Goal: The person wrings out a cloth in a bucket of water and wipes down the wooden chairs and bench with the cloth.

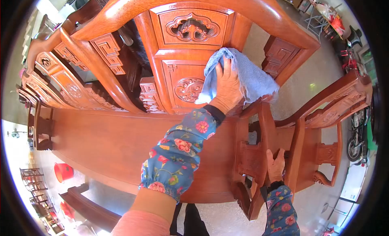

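Cloth [249, 78] is what matters here, and it's right under the left hand [228, 86], up against the carved backrest [194, 54], straight out ahead of that arm. Left hand's got it held to the wood with the fingers pointing up and away; can't tell if they're pinching a fold or just pressing flat. Long way of the cloth runs more or less sideways: bunched end around the fingertips, loose corner trailing off to the right of the hand and sagging a bit, past the panel's edge. So left is clearly the near hand. Right hand [275, 166] is way lower and closer to the body, at the armrest [264, 130], thumb and fingers apart, no cloth in it; whether it's gripping the wood, can't tell from this angle. Round carved medallion [189, 90] sits just left of the left hand, partly hidden by the cloth, and the long seat [121, 142] stretches out below and left of that hand.
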A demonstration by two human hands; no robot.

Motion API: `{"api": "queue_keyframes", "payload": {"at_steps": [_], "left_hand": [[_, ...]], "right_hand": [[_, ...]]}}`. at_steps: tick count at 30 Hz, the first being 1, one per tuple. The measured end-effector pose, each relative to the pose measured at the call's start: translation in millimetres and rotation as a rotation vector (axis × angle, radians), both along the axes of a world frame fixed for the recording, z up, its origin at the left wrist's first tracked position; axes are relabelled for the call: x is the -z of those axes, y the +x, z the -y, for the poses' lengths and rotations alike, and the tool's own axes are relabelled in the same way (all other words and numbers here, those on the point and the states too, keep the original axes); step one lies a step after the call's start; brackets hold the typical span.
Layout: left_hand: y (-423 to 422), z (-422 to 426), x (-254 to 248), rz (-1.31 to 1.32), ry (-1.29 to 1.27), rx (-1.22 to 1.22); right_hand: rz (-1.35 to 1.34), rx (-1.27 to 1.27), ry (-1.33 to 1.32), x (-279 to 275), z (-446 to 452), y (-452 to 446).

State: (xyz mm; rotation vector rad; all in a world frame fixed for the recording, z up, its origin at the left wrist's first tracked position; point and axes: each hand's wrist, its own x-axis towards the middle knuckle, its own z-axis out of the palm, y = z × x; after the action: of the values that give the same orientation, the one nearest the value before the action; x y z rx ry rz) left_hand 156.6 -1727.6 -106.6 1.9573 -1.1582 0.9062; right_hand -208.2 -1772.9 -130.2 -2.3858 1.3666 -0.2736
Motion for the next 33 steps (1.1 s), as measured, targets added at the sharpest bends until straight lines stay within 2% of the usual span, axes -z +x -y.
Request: {"api": "queue_keyframes", "payload": {"at_steps": [1,3,4,5,6,7,9,11,12,17,18,20,21,23,25,27,29,31,33], "left_hand": [[4.1,-10.2,-7.0,0.000,0.006,0.002],[24.1,-48.8,-26.2,-0.047,0.318,0.160],[38.2,-64.9,-31.0,0.036,0.469,0.111],[58.7,-77.2,-19.5,0.180,0.381,0.047],[68.4,-97.4,-24.5,0.067,0.301,0.066],[76.5,-117.5,-33.6,-0.081,0.349,0.036],[94.4,-151.0,-19.2,-0.202,0.184,-0.092],[109.9,-168.7,-9.9,-0.145,0.211,-0.181],[107.7,-163.3,-4.5,-0.149,0.210,-0.176],[69.2,-99.7,16.8,-0.256,-0.105,-0.184],[59.5,-84.7,6.4,-0.257,-0.109,-0.181],[40.5,-57.5,-15.2,0.050,0.085,-0.035],[29.5,-49.7,-22.1,0.051,0.088,-0.022],[15.0,-41.2,-37.0,-0.069,-0.135,0.037],[14.4,-39.9,-45.6,-0.030,-0.109,-0.021],[12.8,-38.6,-49.9,-0.102,-0.036,-0.060],[13.7,-31.8,-55.2,-0.122,-0.030,-0.035],[14.0,-19.3,-75.1,-0.011,-0.117,0.110],[20.5,-0.1,-94.6,0.044,-0.088,-0.077]], "right_hand": [[0.000,0.002,0.006,2.5,-0.4,-0.7],[0.048,-0.047,-0.105,6.1,0.1,-3.2],[0.048,-0.046,-0.104,4.6,0.3,-2.7],[0.023,-0.023,-0.081,2.7,0.5,-0.1],[-0.006,-0.001,-0.055,1.9,-0.1,0.6],[-0.005,-0.002,-0.053,3.2,0.8,-0.3],[0.032,-0.028,-0.071,7.6,2.2,-2.2],[0.019,-0.002,-0.046,-1.8,-2.3,3.8],[0.002,0.019,-0.018,-6.3,-4.5,5.4],[-0.031,0.026,-0.052,9.4,-0.6,-0.2],[-0.021,-0.010,-0.091,10.7,2.7,-2.7],[-0.037,0.005,-0.080,7.1,4.0,-2.6],[-0.045,0.017,-0.062,4.0,-0.3,0.8],[-0.031,0.024,-0.038,-5.9,-2.7,3.9],[-0.009,0.004,-0.036,-5.2,-2.5,4.1],[0.008,0.000,-0.042,-5.6,-2.9,5.0],[0.018,-0.003,-0.046,-5.1,-3.7,4.1],[-0.024,-0.001,-0.064,-4.9,-3.6,4.5],[0.030,-0.059,-0.140,13.8,7.0,-2.1]]}}
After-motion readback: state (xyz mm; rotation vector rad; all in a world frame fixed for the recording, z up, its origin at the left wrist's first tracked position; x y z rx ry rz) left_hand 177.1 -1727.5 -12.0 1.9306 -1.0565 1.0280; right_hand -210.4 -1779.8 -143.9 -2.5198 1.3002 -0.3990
